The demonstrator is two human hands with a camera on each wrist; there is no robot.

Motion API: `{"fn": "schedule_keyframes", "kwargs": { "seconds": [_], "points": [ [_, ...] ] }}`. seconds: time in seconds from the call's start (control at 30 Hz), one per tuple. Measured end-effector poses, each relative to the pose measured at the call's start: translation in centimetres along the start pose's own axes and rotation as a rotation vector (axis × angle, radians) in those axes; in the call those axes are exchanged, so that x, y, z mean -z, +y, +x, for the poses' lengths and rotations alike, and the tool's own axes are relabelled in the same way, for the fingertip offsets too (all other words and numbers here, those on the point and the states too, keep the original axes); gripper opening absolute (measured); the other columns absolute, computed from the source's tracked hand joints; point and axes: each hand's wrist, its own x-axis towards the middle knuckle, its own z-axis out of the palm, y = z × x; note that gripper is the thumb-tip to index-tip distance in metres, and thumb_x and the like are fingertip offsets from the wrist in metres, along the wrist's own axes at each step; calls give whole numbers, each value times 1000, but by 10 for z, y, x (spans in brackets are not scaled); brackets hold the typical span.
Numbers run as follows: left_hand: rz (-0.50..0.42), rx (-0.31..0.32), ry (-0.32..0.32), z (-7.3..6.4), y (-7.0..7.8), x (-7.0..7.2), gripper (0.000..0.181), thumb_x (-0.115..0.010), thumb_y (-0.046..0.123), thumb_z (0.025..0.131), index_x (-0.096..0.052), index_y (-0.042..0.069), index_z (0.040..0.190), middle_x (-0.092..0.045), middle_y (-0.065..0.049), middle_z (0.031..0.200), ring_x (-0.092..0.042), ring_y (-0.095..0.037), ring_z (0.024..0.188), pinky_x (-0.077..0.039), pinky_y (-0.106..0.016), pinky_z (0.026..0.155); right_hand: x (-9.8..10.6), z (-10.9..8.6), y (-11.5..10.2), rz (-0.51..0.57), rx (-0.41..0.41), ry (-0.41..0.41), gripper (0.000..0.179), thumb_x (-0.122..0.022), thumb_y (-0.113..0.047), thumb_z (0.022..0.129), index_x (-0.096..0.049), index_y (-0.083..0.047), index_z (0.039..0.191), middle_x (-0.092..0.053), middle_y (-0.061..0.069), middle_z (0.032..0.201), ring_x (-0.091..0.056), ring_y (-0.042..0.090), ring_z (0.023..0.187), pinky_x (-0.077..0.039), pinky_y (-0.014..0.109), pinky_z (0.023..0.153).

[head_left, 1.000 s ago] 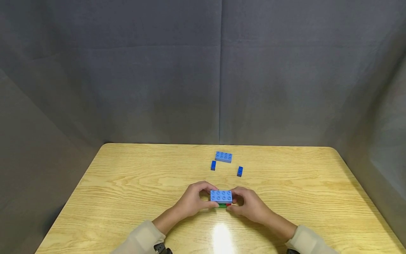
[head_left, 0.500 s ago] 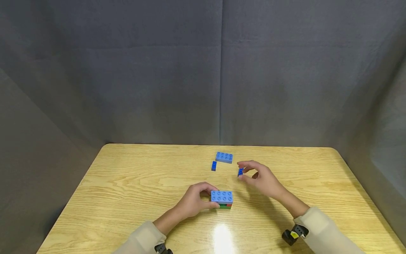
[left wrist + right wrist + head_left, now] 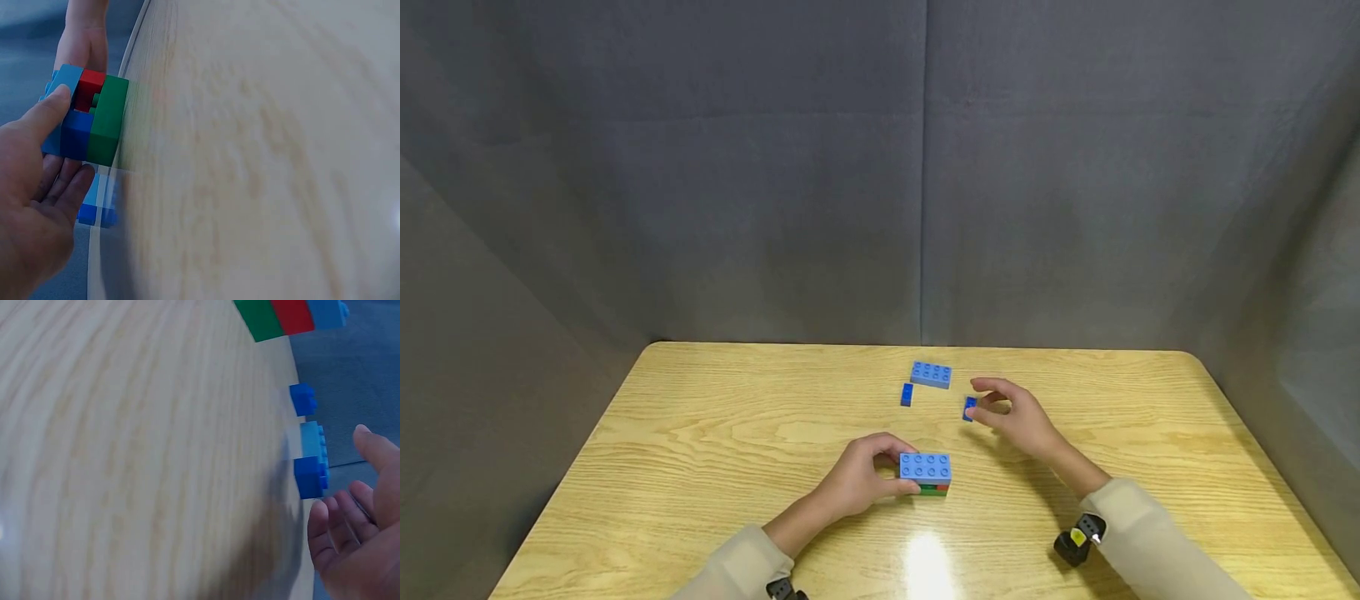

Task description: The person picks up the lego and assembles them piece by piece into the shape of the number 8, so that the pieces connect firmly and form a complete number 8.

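Note:
My left hand [image 3: 856, 473] grips the left end of a brick stack [image 3: 934, 468], thumb in front and fingers behind. In the left wrist view the stack [image 3: 107, 125] has a green brick at the base, a red and a dark blue brick in the middle, and a light blue eight-stud brick on top. A gap shows between the two middle bricks. Farther back on the right, my right hand [image 3: 1021, 421] is beside a small dark blue brick [image 3: 972, 402]. In the right wrist view its thumb and fingers are spread, apart from that brick [image 3: 307, 477].
Behind the stack on the wooden table [image 3: 737, 417] lie another small dark blue brick [image 3: 907, 395] and a light blue eight-stud brick [image 3: 931, 374]. A dark grey curtain [image 3: 775, 208] rises behind the table's far edge.
My right hand has left the stack and reached back right to the small dark blue brick. Since half a second ago its fingers have drawn slightly right. The left hand keeps its hold.

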Motion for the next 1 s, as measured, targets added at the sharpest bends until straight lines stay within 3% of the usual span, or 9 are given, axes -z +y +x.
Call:
{"fn": "schedule_keyframes", "kwargs": {
  "seconds": [0.3, 1.0],
  "points": [
    [-14, 4, -10, 1, -1, 0, 34, -81, 21, 72, -66, 17, 102, -63, 7, 94, -61, -10, 85, -53, -24, 79, -14, 3, 14, -120, -33, 55, 51, -73, -25, 82, -57, -4, 125, -62, 9, 112, -57, 20, 94, -49, 34, 81],
    [-42, 12, -7, 0, -2, -1, 32, -80, 20, 72, -66, 15, 101, -63, 4, 95, -61, -12, 86, -53, -26, 81, -21, 6, 10, -183, -52, 121, 41, -75, -12, 79, -62, -3, 117, -63, 8, 99, -56, 18, 87, -50, 29, 75]
  ]
}}
